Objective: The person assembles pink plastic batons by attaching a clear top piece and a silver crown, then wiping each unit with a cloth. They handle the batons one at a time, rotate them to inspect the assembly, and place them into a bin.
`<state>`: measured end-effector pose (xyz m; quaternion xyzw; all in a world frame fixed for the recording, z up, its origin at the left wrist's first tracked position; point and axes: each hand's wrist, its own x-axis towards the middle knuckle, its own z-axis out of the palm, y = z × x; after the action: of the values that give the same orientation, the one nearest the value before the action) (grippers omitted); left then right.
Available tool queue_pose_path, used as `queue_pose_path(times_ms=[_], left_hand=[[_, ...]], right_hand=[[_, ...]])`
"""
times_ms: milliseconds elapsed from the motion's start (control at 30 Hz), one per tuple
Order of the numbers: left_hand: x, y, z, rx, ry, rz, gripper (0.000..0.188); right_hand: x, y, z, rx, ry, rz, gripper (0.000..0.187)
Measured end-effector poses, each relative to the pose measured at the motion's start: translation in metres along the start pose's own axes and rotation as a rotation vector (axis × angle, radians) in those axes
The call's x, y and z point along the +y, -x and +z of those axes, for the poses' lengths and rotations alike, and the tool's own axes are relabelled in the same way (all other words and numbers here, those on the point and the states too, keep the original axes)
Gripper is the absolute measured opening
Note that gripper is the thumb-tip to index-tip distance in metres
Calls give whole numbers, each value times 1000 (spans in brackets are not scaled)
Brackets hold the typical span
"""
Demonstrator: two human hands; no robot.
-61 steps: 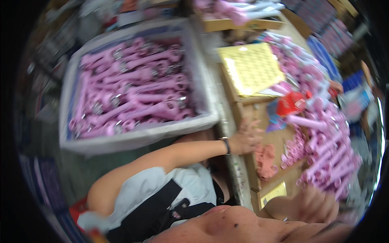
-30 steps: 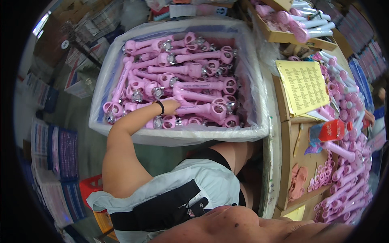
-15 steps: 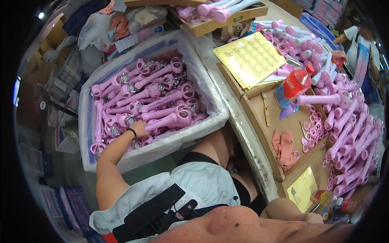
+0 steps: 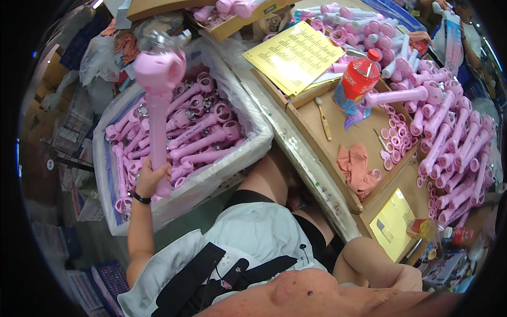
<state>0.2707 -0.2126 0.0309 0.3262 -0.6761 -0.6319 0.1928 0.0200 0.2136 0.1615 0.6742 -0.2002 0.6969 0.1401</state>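
Note:
My left hand (image 4: 150, 178) is wrapped round the lower handle of a pink toy wand (image 4: 158, 113) and holds it upright. The wand's rounded head has openings, and a shiny clear piece at its top is blurred. Behind and below it stands a large bin (image 4: 255, 138) lined with clear plastic. Many similar pink wands (image 4: 203, 129) lie heaped in that bin, several with silvery, clear pieces at their heads. My right arm (image 4: 369, 261) is bent at the lower right, and no fingers of that hand show.
On the bench at right, a cardboard tray (image 4: 338, 127) holds a toothbrush (image 4: 323, 119), pink rings (image 4: 393, 134), an orange cloth (image 4: 357, 169) and a red-labelled bottle (image 4: 359, 79). Pink wand handles (image 4: 454, 142) are piled beyond. Yellow sheets (image 4: 296, 58) lie across the tray's far end. Another person (image 4: 467, 37) is at far right.
My left hand was down among the wands in the bin. Now it has lifted one pink wand upright above the bin's left part. The view has shifted slightly.

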Motion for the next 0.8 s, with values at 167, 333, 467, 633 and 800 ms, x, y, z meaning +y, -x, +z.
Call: queue_pose_path(times_ms=[167, 333, 467, 633, 800], left_hand=[[4, -11, 101, -132, 8, -5, 31], [-8, -11, 199, -708, 246, -139, 39], [-7, -4, 239, -926, 377, -354, 33], [-2, 1, 242, -993, 317, -406, 34], [-5, 1, 245, -932, 344, -460, 34]], right_hand=[[-13, -7, 5, -6, -10, 96, 58], [-10, 17, -7, 275, -590, 132, 12], [50, 71, -63, 682, 922, 711, 23], [114, 149, -117, -191, 1530, 1652, 27], [93, 122, -80, 414, 1347, 952, 13]])
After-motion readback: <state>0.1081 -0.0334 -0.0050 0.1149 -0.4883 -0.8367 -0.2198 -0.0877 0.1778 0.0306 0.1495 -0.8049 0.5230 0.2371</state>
